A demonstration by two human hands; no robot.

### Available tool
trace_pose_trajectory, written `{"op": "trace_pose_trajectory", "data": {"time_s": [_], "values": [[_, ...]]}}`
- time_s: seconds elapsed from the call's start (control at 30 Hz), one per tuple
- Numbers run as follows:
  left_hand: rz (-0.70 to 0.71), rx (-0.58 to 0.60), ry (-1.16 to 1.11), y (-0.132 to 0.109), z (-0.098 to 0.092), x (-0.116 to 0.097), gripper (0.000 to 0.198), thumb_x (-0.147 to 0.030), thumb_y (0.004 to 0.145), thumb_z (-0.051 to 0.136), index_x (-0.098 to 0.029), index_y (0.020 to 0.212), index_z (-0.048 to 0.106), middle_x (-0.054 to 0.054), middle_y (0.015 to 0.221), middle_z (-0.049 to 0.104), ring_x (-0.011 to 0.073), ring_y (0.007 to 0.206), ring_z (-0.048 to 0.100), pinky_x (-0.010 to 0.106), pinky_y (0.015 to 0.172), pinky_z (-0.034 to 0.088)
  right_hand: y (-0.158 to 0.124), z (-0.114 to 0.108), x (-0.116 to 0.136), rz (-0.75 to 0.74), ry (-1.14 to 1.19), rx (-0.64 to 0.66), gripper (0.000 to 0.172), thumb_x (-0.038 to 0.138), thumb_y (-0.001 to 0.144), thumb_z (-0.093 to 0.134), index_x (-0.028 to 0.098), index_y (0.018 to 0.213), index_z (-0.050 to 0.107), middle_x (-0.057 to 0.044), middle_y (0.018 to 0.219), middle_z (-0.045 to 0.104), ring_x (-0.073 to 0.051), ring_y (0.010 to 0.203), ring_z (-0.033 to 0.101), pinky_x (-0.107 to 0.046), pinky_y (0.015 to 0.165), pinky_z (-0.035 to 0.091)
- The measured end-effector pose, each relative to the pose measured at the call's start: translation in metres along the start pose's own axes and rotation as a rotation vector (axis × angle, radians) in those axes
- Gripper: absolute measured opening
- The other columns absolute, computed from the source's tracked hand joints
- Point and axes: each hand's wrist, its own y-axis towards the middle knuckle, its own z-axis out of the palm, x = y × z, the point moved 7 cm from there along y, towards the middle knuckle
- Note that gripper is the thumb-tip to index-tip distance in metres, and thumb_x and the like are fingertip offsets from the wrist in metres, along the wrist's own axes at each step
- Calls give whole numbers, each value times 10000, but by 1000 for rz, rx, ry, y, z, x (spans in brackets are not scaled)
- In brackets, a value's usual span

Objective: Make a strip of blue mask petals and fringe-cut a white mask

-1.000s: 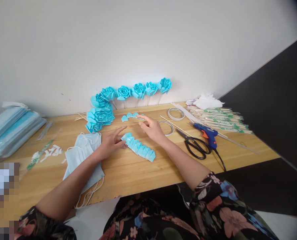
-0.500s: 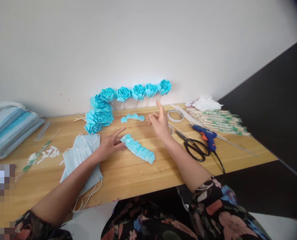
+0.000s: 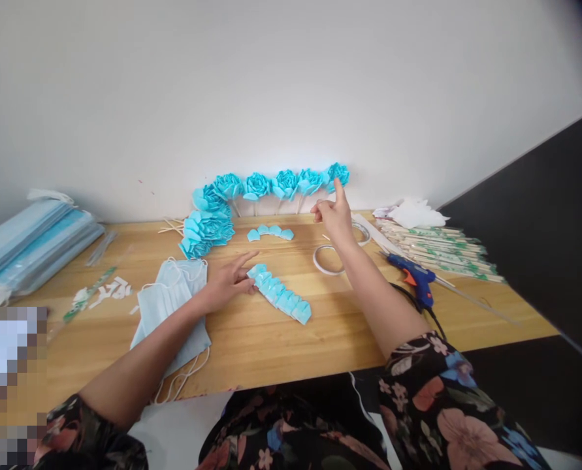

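While layered blue fabric-like roses (image 3: 286,185) sit finished-looking from ten to one o'clock, the central pale-blue folded-petal row (image 3: 277,292) looks unassembled, left hand (image 3: 226,284) splayed at its ten-o'clock end, right hand (image 3: 334,214) pointing, grip unclear.

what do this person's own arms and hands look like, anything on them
The left hand and right hand are bare, with no gloves visible. The left sleeve and right sleeve are loose black fabric with large pinkish, blue and pale flowers, ending well short of the wrists.
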Motion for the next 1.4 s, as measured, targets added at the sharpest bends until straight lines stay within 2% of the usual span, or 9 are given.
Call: {"op": "trace_pose_trajectory", "data": {"time_s": [0.33,0.43,0.57,0.77,0.9,1.03,1.17,1.3,1.4], "values": [[-13,12,-16,1,2,2,795,-329,887,632,-118,1570,283,15,783,734,188,784,728,317,802,523,-20,36,5,-106,-230,138,768,209,855,485,167,1592,272,-16,738,722,-170,594,584,-317,626,513],[-5,0,5,1,1,1,785,-306,890,626,-121,1573,286,15,780,729,182,791,720,314,806,520,-23,57,10,-186,-284,253,747,210,855,491,213,1581,314,-8,758,738,-171,604,611,-321,659,537],[-2,12,-21,1,3,2,791,-299,897,615,-123,1584,264,18,786,727,176,778,710,315,797,530,-22,78,8,-104,-321,337,751,190,838,476,197,1575,331,-4,734,734,-171,539,602,-331,617,550],[-2,-2,-26,2,4,2,768,-258,892,602,-139,1580,283,32,820,734,168,756,707,311,781,533,-25,108,26,-282,-366,424,693,179,868,491,190,1553,389,-32,756,748,-204,653,652,-384,753,560],[15,6,-45,2,5,1,775,-274,894,605,-139,1583,277,46,855,738,170,770,711,303,773,532,-24,126,25,-240,-402,483,716,142,843,497,148,1550,383,-23,709,724,-203,639,641,-380,736,553],[44,17,-39,3,5,0,778,-262,886,601,-136,1582,275,33,815,729,177,767,705,301,753,528,-25,147,42,-319,-439,479,686,150,882,493,165,1558,377,-34,764,735,-210,687,645,-388,780,542],[54,14,-28,4,4,0,781,-248,885,597,-135,1584,266,27,796,730,184,773,710,305,754,525,-29,173,49,-307,-473,610,653,122,909,453,176,1556,389,-37,784,736,-212,705,641,-380,772,537],[50,-8,-4,4,4,2,770,-241,882,603,-148,1579,289,14,783,724,174,747,700,298,745,515,-37,163,52,-318,-377,566,588,153,931,414,198,1516,450,-33,805,717,-183,701,628,-347,752,540],[77,-19,-22,3,6,0,795,-232,882,607,-159,1592,257,19,810,726,168,749,695,300,759,518,-56,144,35,-224,-264,664,535,208,923,446,203,1452,522,-18,785,694,-147,636,598,-304,679,532]]}}
